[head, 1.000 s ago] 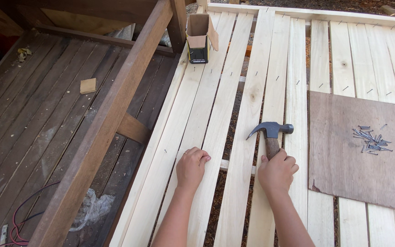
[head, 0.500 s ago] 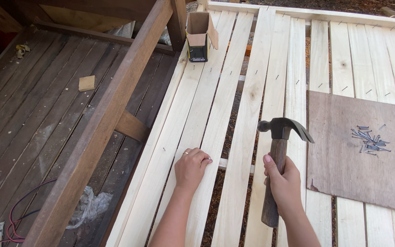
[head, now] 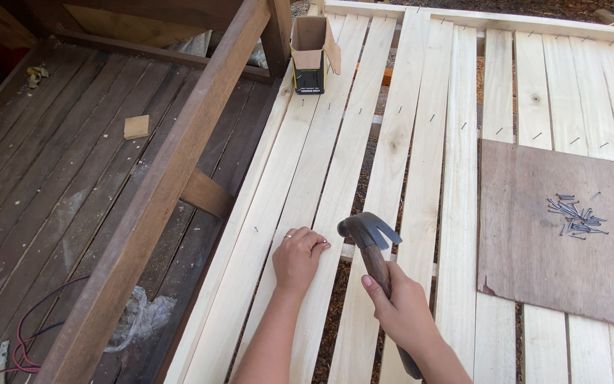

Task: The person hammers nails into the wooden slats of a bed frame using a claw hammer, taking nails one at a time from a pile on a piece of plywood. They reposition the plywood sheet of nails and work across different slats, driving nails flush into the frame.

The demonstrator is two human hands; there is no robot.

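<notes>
A claw hammer is gripped by the right hand, its handle running from 5 o'clock up to 11, its head poised just right of the left hand. The left hand is pinched closed at its fingertips on a pale slat; whether a nail is held cannot be told. A pile of nails lies on a brown board at 3 o'clock, a small open box at 12. Nothing stands between hammer and fingertips.

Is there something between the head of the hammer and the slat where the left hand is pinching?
Nothing visible blocks it. The hammer, held by the right hand, has its head just right of the left hand; only that hand's fingers on the pale slat are close.
</notes>
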